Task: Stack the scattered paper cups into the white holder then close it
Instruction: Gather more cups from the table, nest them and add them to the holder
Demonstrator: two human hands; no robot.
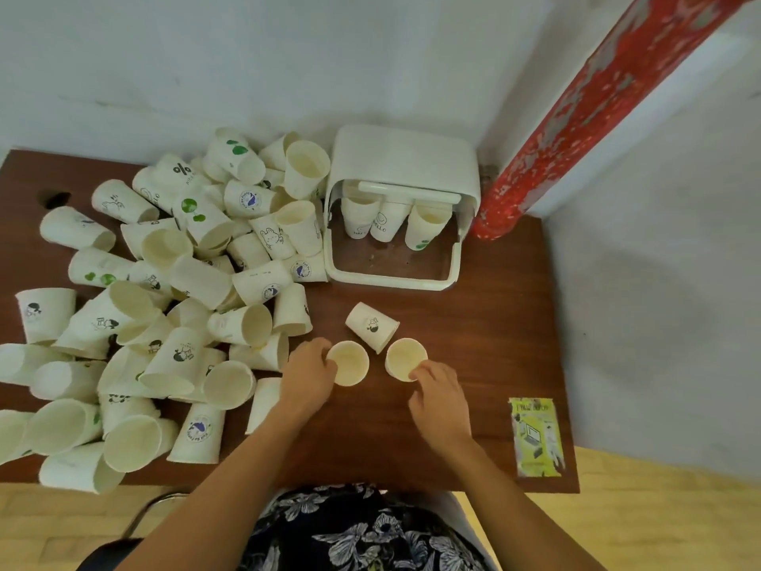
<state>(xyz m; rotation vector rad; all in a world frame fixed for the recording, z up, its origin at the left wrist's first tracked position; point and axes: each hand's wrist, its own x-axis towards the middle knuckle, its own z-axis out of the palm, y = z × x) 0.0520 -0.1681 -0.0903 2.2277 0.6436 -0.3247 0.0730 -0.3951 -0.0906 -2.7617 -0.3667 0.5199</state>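
L hand [309, 370] grips one upright cup [349, 363], R hand [438, 395] pinches another cup [405, 359] w/ fingertips on tabletop [494, 323].

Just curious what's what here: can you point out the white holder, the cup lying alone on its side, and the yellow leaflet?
white holder [405, 158], head view, raised lid
lone cup [372, 326], head view, side wall
yellow leaflet [535, 436], head view, middle

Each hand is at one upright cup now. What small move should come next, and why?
Probably lift the right cup with the right hand and nest it into the left cup, which the left hand grips. Both stand upright, mouths up, side by side, and the open holder takes cups as stacks.
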